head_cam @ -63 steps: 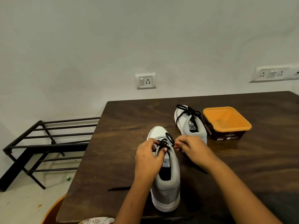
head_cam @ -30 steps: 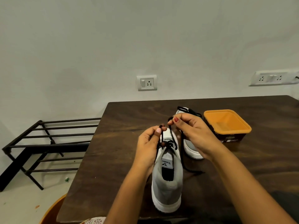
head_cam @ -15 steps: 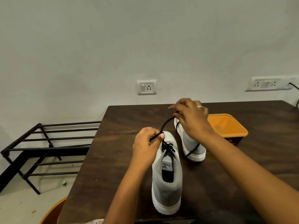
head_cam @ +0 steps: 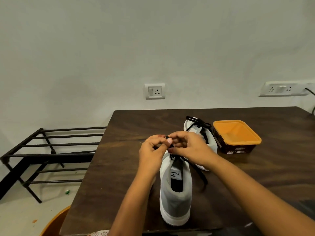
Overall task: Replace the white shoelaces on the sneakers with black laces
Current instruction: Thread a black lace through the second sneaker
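Observation:
A grey-and-white sneaker (head_cam: 175, 198) stands heel toward me on the dark wooden table (head_cam: 119, 167). Its black lace (head_cam: 199, 172) trails down its right side onto the table. My left hand (head_cam: 151, 155) and my right hand (head_cam: 187, 147) meet above the shoe's front, both pinching the black lace between thumb and fingers. The shoe's front eyelets are hidden under my hands. A second sneaker (head_cam: 196, 128) lies farther back, partly behind my right hand, with a black lace tied in a bow.
An orange-rimmed dark tub (head_cam: 237, 136) sits right of the far sneaker. A black metal rack (head_cam: 42, 150) stands on the floor left of the table. Wall sockets (head_cam: 154, 91) are behind. An orange curved object (head_cam: 54, 222) shows at the bottom left.
My right hand has come back down and left from a raised pull over the far sneaker, meeting my left hand above the near shoe. The lace is slack now.

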{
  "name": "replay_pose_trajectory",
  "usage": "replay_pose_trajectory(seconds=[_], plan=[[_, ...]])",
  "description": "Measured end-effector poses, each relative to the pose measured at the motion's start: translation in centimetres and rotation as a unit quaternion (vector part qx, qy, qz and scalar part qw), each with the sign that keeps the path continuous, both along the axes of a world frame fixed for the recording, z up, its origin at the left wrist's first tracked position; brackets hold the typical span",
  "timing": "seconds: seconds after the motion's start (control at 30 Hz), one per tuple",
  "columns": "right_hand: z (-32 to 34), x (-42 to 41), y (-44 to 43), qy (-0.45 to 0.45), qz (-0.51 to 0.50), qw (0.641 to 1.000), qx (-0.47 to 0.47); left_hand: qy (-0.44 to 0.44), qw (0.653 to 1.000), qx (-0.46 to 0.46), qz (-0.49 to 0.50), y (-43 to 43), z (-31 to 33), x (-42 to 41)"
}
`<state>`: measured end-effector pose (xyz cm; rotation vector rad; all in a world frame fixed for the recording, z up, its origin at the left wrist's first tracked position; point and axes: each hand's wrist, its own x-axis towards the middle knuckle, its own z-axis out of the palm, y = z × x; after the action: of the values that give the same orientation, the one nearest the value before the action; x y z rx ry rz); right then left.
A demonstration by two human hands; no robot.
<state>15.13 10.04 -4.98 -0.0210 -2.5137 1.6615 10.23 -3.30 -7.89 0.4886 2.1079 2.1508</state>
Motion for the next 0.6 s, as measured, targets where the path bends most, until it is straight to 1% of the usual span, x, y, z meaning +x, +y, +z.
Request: replay_pose_trajectory(seconds=[0.1,0.23,0.33,0.4,0.47,0.53,0.6], plan=[[-0.7,-0.2,0.0,0.009,-0.012,1.0,-0.015,0.015,0.999,-0.009,0.029,0.1,0.1,0.4],[-1.0,-0.5,0.4,0.026,-0.044,0.998,0.043,0.102,0.987,-0.094,0.08,-0.7,-0.1,0.4],[-1.0,-0.7,1.1,0.022,-0.072,0.996,0.04,0.129,0.982,-0.113,0.085,-1.1,-0.3,-0.2],[-1.0,-0.8,1.6,0.014,-0.092,0.995,0.039,0.171,0.967,-0.166,0.094,-1.1,-0.1,-0.2],[-1.2,-1.0,1.7,0.026,-0.118,0.991,0.05,0.204,0.952,-0.214,0.078,-1.2,0.2,-0.1],[-1.4,-1.0,1.4,0.039,-0.121,0.99,0.059,0.216,0.953,-0.211,0.029,-1.1,0.3,-0.1],[-1.5,-1.1,0.6,0.042,-0.095,0.993,0.065,0.222,0.956,-0.192,-0.015,-1.0,0.1,-0.4]])
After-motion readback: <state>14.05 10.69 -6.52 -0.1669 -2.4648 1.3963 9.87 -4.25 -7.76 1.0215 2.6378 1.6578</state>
